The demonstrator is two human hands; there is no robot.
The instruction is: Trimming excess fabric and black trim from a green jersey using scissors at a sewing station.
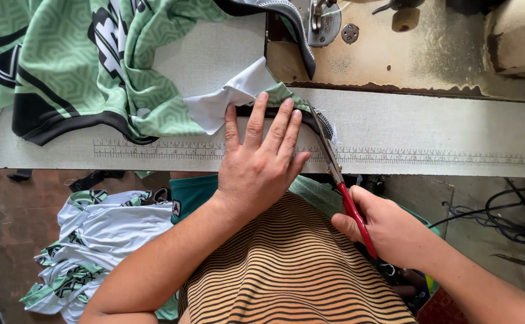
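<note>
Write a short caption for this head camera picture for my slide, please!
Left hand flattens green patterned fabric on the sewing table while the right hand holds red-handled scissors.

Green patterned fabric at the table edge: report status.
Left hand flat on green patterned fabric. Right hand grips red-handled scissors, blades at black trim. Nothing blocking.

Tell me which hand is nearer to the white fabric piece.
Left. The left hand lies flat beside the white fabric piece, fingertips almost touching it. The right hand holds red-handled scissors farther away.
</note>
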